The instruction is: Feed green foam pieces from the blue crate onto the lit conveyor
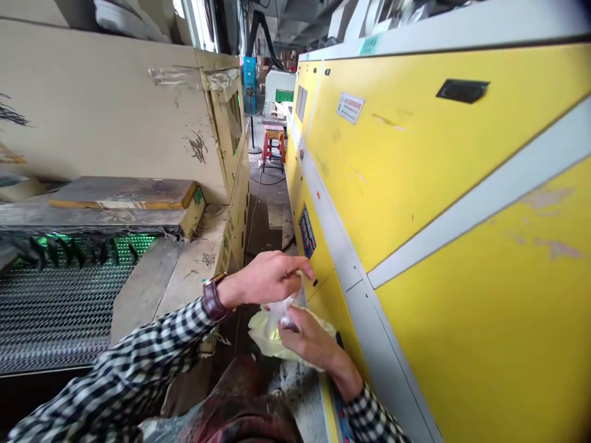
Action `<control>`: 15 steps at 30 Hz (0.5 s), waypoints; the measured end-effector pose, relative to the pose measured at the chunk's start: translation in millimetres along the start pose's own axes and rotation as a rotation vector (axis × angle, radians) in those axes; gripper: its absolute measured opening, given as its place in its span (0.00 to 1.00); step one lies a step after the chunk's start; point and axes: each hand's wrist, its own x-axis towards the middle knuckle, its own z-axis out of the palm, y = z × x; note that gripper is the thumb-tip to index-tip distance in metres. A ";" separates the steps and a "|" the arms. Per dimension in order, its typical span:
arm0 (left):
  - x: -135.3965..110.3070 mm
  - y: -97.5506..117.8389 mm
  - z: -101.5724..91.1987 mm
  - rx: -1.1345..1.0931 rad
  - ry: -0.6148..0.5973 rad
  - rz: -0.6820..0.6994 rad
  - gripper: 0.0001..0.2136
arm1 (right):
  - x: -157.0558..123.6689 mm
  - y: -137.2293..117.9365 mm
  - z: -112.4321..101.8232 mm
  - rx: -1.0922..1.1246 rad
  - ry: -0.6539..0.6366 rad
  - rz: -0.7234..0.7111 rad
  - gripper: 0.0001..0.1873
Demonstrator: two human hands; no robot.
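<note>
In the lower middle, both hands are at a thin, pale yellow plastic bag [270, 341] with a whitish, see-through gathered part. My right hand [311, 341] is closed on the gathered plastic, thumb uppermost. Just above it is my left hand [272, 277], its index finger stretched to the right and the other fingers curled down at the top of the plastic. The left fingertips are partly hidden behind the hand. The bag's wide part spreads below and behind the right hand, close to the yellow machine; its contents cannot be made out.
A tall yellow machine [434, 160] with grey bands lines the right side. On the left stands a beige machine [115, 104] with a metal mesh conveyor [69, 314]. A narrow aisle runs between them to a red stool [273, 144], with a cable [253, 215] along the floor.
</note>
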 end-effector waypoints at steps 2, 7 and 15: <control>27.2 -18.7 0.6 -0.071 0.006 0.038 0.20 | 18.9 2.8 -21.1 0.148 0.034 0.059 0.12; 67.1 -80.5 -5.9 -0.017 0.204 -0.019 0.20 | 95.1 36.1 -59.6 0.370 0.211 0.177 0.27; 122.7 -215.0 -27.3 -0.027 0.208 -0.286 0.15 | 262.3 71.9 -97.7 0.586 0.138 0.381 0.42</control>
